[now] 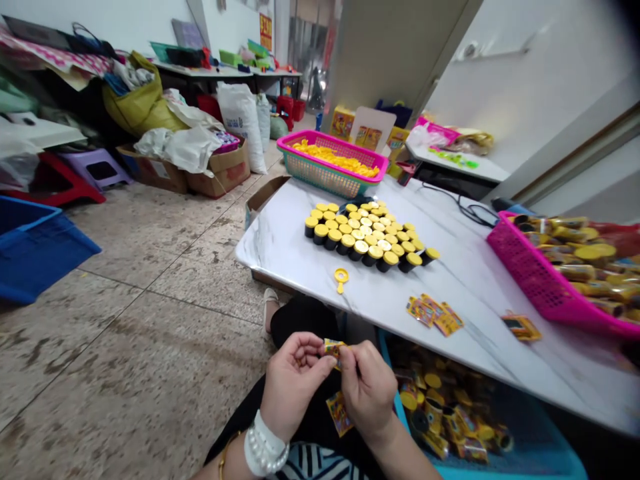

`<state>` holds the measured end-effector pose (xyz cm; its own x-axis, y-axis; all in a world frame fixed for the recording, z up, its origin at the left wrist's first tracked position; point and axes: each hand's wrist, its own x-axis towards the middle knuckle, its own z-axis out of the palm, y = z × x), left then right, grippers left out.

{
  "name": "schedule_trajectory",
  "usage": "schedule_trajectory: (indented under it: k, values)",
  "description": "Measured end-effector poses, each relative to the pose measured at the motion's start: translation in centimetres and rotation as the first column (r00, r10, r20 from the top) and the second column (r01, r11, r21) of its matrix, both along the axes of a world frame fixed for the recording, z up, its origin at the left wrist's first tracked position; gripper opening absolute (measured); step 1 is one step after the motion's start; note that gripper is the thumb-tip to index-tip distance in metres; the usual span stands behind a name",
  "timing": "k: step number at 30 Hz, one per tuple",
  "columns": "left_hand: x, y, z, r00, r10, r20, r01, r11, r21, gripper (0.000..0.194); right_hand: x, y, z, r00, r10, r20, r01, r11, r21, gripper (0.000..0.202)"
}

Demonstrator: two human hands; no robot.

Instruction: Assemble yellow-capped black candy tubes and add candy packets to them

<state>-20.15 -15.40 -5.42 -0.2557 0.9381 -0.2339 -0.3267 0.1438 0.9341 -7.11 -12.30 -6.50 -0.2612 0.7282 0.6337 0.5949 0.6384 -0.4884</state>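
Note:
Low in the view, above the lap, my left hand (299, 375) and my right hand (367, 387) meet with fingertips pinched on a small yellow printed label (334, 347). Another yellow printed label (339, 413) hangs or lies just below, beside my right hand; what supports it is hidden. On the white marbled table (280, 247) ahead stand several black containers with yellow lids (373, 251), packed close together. A yellow ring-shaped piece with a short handle (341, 279) lies in front of them. More printed labels (435, 315) are spread near the table's front edge.
A pink basket (333, 143) of yellow pieces stands at the table's back. Another pink basket (550, 287) of wrapped containers is at the right, near a small label stack (521, 328). Below the table edge is a blue bin (530, 440) of containers. A blue crate (45, 250) stands left.

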Motion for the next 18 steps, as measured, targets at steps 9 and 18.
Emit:
schedule_trajectory:
  k: [9, 18]
  values:
    - [-0.9, 1.1, 0.9, 0.961, -0.244, -0.129, 0.245, 0.97, -0.011, 0.02, 2.9, 5.8, 5.4, 0.978, -0.165, 0.126, 0.153, 0.983, 0.1, 0.017]
    - [-0.2, 5.1, 2.7, 0.897, -0.215, 0.387, 0.266, 0.96, -0.085, 0.031, 2.8, 14.9, 7.9, 0.64, -0.519, 0.566, 0.585, 0.807, 0.079, 0.023]
